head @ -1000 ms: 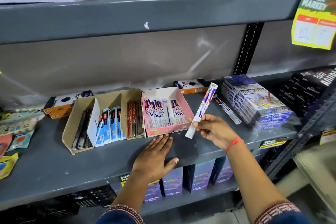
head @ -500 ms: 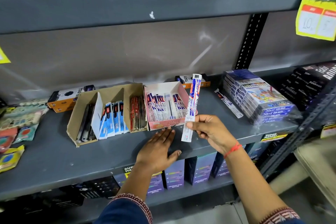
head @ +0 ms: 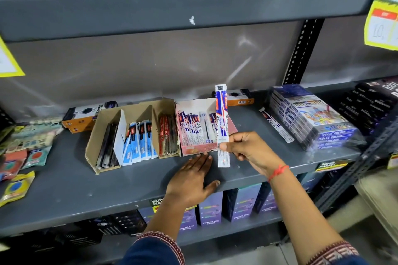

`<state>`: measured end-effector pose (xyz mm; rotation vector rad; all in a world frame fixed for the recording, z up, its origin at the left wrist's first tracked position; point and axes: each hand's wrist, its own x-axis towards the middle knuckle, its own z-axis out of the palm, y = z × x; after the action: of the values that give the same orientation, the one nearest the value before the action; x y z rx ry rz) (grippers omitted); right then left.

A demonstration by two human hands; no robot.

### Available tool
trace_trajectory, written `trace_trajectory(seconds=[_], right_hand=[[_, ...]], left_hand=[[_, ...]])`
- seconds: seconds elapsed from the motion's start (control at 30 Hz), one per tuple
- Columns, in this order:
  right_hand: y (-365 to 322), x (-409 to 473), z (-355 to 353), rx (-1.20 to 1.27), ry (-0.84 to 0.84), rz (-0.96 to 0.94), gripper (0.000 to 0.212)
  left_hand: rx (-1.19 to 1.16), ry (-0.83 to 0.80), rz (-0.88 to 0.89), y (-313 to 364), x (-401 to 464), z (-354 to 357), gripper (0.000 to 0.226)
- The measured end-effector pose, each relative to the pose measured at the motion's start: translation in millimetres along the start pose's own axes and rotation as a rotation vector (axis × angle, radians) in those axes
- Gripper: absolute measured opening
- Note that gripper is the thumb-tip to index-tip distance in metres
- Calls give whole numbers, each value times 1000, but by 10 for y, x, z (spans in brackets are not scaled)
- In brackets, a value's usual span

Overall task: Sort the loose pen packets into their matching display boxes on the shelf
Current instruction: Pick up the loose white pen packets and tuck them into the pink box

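Your right hand (head: 247, 150) pinches a slim, glossy pen packet (head: 222, 127) upright (at the pink cardboard box's (head: 193, 148) three o'clock edge); your left hand (head: 191, 180) lies flat, fingers spread, on the grey shelf (head: 64, 183).

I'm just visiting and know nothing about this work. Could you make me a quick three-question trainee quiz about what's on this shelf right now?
1. True or false: the right hand holds a white, blue and red pen packet upright in front of the pink display box.
2. Where is the left hand? A) inside the cardboard box B) palm down on the grey shelf C) holding a packet
3. Fill in: one loose pen packet lies on the shelf beside the wrapped stack of ______ boxes.

Key: 1 true; 2 B; 3 colour pencil.
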<state>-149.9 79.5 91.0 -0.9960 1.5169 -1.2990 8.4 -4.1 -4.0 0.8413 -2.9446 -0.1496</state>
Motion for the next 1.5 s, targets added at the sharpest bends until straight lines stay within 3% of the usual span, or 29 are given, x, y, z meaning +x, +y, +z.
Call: trace_trajectory(seconds=[0.17,0.27,0.4,0.53,0.63,0.73,0.8,1.23,1.37,1.5], right_hand=[[-23,58,16,-16,-33,25,11],[-65,157,18,-8,-35,41,21],[-165,409,58,8,53,36,13],[-193,745,144,-189,174,103,25],[-157,1018,229,-361,144,172,35],[-139,1138,342,-612,79,211,7],[-67,1221,397,-708,54,224,30],[24,1196,554,-814,61,199,36],[18,1136,486,-853,134,149,33],[-51,1001,288,-741,342,75,33]], left_hand=[[0,-3,2,-5,1,7,74],[8,-12,3,-3,-10,-1,75],[-12,2,-1,-7,-21,-1,84],[-51,-18,1,-5,-5,-9,86],[-84,-3,3,-7,-9,-16,98],[-77,12,7,1,-8,-31,95],[-94,10,5,-5,3,3,95],[-78,-25,-4,7,2,-36,100],[-62,-16,-5,-10,-6,-19,88],[-34,-14,-7,1,3,-20,89]])
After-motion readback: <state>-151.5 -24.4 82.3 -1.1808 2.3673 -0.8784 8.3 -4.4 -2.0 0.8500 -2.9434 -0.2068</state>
